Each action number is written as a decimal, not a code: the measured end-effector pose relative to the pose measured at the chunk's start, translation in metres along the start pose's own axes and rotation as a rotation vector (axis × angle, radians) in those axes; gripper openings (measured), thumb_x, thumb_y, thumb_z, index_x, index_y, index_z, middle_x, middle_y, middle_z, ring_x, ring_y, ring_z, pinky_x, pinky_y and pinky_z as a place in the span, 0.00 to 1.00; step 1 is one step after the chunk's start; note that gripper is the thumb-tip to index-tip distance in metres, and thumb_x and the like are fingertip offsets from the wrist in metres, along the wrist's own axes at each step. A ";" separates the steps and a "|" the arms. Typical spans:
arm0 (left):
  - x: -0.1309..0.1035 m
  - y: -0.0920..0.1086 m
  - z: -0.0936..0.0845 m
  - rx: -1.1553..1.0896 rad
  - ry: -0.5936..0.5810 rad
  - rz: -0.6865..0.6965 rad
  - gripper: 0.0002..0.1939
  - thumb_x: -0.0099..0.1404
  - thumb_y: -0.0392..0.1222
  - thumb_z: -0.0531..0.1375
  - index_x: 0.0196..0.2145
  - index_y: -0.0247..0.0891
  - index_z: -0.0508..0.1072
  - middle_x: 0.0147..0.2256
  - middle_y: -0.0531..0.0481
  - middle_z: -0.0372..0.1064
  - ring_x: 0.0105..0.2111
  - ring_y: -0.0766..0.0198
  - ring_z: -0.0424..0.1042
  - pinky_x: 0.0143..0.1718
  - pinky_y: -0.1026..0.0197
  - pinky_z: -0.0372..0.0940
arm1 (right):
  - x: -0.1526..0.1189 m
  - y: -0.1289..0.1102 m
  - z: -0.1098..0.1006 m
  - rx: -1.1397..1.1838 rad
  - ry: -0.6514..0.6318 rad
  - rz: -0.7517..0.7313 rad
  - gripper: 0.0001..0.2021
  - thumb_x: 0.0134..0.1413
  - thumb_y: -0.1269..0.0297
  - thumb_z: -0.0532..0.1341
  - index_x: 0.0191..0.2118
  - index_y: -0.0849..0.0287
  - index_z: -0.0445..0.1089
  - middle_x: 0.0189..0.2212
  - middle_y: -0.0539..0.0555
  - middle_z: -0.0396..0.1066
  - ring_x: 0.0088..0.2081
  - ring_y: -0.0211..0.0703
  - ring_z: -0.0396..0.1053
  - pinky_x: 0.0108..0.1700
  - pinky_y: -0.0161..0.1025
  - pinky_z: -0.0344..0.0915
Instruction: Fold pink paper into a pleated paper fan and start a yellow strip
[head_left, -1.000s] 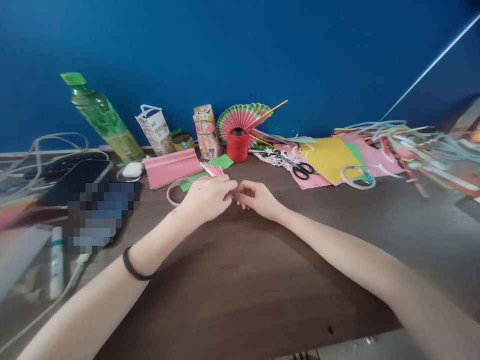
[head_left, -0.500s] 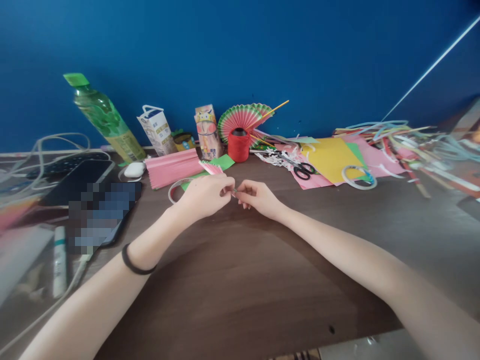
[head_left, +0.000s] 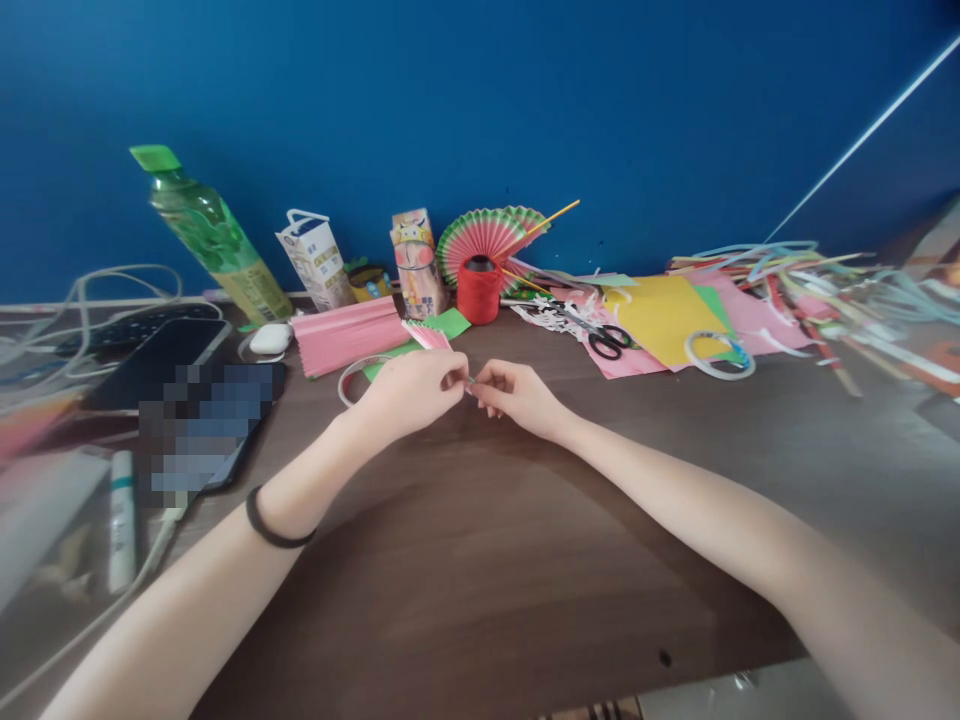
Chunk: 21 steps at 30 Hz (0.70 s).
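My left hand (head_left: 424,382) is closed around a narrow strip of pleated pink paper (head_left: 429,337), whose folded end, with pale and green edges, sticks out above the knuckles. Facing it, my right hand (head_left: 517,398) is closed in a pinch. A tiny piece of something shows between the fingertips of both hands, too small to make out. Just behind them stands a spool of red thread (head_left: 478,295). A roll of clear tape (head_left: 352,385) lies beside my left wrist, near a green paper (head_left: 450,322) and a pleated pink sheet (head_left: 346,338).
Behind the spool leans a pink and green paper fan (head_left: 480,235). Black-handled scissors (head_left: 609,342) lie among white scraps, left of yellow paper (head_left: 660,320) and another tape ring (head_left: 718,368). On the left are a green bottle (head_left: 214,240), cartons, phones (head_left: 225,425) and a marker (head_left: 121,520).
Both hands keep nearly the same pinching pose at the same spot. The whole view has shifted only very slightly.
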<state>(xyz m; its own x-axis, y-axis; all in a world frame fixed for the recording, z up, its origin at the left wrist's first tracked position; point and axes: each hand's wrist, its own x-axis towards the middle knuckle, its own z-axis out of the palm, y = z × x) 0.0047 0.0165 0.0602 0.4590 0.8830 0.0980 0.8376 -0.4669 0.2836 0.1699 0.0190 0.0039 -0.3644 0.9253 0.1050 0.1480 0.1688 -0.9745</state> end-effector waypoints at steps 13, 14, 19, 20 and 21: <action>-0.001 0.003 0.010 0.116 0.046 0.035 0.07 0.55 0.39 0.51 0.25 0.39 0.68 0.26 0.51 0.70 0.27 0.62 0.66 0.26 0.62 0.53 | 0.001 0.007 0.000 -0.073 -0.036 -0.072 0.08 0.49 0.62 0.59 0.26 0.60 0.62 0.20 0.46 0.65 0.20 0.30 0.61 0.24 0.31 0.60; -0.001 0.002 0.010 0.098 0.046 0.030 0.07 0.55 0.39 0.51 0.26 0.40 0.68 0.26 0.52 0.70 0.27 0.63 0.66 0.26 0.63 0.53 | 0.001 0.007 0.000 -0.066 -0.034 -0.069 0.08 0.49 0.62 0.59 0.26 0.60 0.62 0.20 0.46 0.65 0.20 0.30 0.61 0.23 0.30 0.60; 0.001 -0.002 0.008 0.015 0.049 0.028 0.06 0.54 0.39 0.52 0.26 0.40 0.69 0.27 0.52 0.70 0.29 0.63 0.66 0.27 0.62 0.54 | 0.002 0.006 0.000 -0.042 -0.026 -0.051 0.08 0.48 0.62 0.59 0.26 0.61 0.63 0.20 0.46 0.65 0.19 0.30 0.62 0.23 0.30 0.60; 0.001 -0.003 0.008 0.004 0.051 0.036 0.06 0.54 0.38 0.52 0.26 0.40 0.69 0.27 0.52 0.70 0.29 0.62 0.66 0.28 0.62 0.55 | 0.002 0.006 0.000 -0.041 -0.025 -0.046 0.08 0.49 0.62 0.59 0.26 0.61 0.63 0.20 0.47 0.66 0.19 0.30 0.62 0.23 0.30 0.60; 0.002 -0.003 0.008 -0.006 0.056 0.046 0.06 0.54 0.38 0.52 0.26 0.39 0.69 0.28 0.52 0.70 0.30 0.62 0.66 0.28 0.62 0.55 | 0.002 0.006 0.000 -0.041 -0.023 -0.043 0.08 0.48 0.62 0.59 0.27 0.61 0.63 0.20 0.47 0.66 0.19 0.30 0.62 0.23 0.30 0.60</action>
<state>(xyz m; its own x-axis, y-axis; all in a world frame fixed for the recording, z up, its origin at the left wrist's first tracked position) 0.0048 0.0191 0.0522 0.4794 0.8621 0.1645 0.8143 -0.5068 0.2829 0.1703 0.0221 -0.0021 -0.3927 0.9088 0.1412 0.1694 0.2224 -0.9601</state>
